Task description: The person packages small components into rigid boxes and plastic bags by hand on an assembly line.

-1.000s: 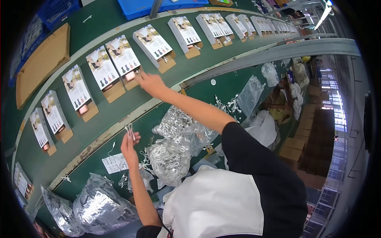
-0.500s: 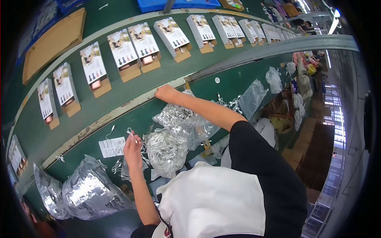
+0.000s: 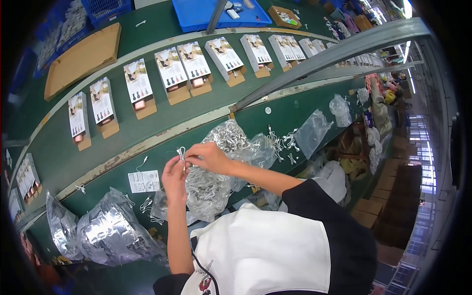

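My left hand (image 3: 175, 179) pinches a small bundled white cable (image 3: 182, 151), its loop standing up above the fingertips. From the right, my right hand (image 3: 210, 158) has its bent fingers closed on the same cable. Beneath and beside the hands lies a clear plastic bag (image 3: 206, 194) full of white cables. A second bag of cables (image 3: 228, 133) rests just beyond my right hand. To the left of my left hand, a printed leaflet (image 3: 144, 181) lies flat on the green bench, near a loose white cable (image 3: 142, 163).
Beyond a worn rail (image 3: 162, 136), open white boxes (image 3: 138, 83) with pink items at their flaps line the green belt. A metal bar (image 3: 314, 64) crosses at the right. Shiny plastic bags (image 3: 110, 228) sit at the lower left. A blue tray (image 3: 196, 17) stands at the back.
My right hand has come back from the rail to the cable in my left hand and now grips it too. My left hand has moved slightly right. The boxes appear further right.
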A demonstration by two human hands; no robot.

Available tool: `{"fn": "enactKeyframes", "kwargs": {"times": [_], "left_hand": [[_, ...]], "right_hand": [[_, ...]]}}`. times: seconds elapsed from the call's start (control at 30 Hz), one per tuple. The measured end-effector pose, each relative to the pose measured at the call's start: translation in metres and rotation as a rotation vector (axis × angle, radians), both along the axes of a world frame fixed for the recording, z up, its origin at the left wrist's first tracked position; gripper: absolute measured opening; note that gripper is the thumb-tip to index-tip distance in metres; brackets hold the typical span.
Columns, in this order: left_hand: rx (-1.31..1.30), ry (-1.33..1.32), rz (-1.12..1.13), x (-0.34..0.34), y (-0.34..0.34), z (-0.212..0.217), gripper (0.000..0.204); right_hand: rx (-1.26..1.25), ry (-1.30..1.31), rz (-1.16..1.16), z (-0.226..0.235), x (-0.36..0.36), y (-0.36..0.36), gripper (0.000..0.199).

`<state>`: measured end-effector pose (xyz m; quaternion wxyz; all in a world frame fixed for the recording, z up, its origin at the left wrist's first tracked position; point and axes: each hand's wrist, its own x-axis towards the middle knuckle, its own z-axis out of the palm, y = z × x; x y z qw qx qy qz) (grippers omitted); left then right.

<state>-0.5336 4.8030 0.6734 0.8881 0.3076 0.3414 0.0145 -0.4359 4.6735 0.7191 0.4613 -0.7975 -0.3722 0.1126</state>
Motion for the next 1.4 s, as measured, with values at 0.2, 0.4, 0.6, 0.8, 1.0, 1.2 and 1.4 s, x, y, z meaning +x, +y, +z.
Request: {"fn": "enactKeyframes", "kwargs": {"times": [0.2, 0.4, 0.6, 0.8, 1.0, 1.2, 1.4], "left_hand": [[0.097, 0.034, -0.057, -0.01, 0.004, 0.023, 0.018], [0.086, 0.076, -0.099, -0.021, 0.015, 0.029, 0.015], [0.053, 0.087, -0.149, -0.028, 0.022, 0.027, 0.014], [0.056, -0.007, -0.292, -0.032, 0.047, 0.026, 0.01], [0.168, -0.013, -0.408, -0.043, 0.049, 0.009, 0.013], [0.216, -0.112, -0.45, -0.035, 0.043, 0.02, 0.016], [0.257, -0.187, -0.524, -0.026, 0.043, 0.019, 0.014]], "right_hand": [[0.052, -0.102, -0.109, 0.002, -0.021, 0.005, 0.011], [-0.007, -0.321, -0.04, 0.014, -0.034, 0.015, 0.01], [-0.018, -0.351, -0.106, 0.018, -0.045, 0.019, 0.012], [-0.058, -0.559, -0.075, 0.026, -0.051, 0.031, 0.016], [-0.022, -0.334, 0.09, 0.002, -0.057, 0.02, 0.021], [-0.039, -0.291, 0.095, 0.009, -0.056, 0.01, 0.021], [-0.132, -0.312, 0.049, -0.001, -0.062, -0.002, 0.019]]}}
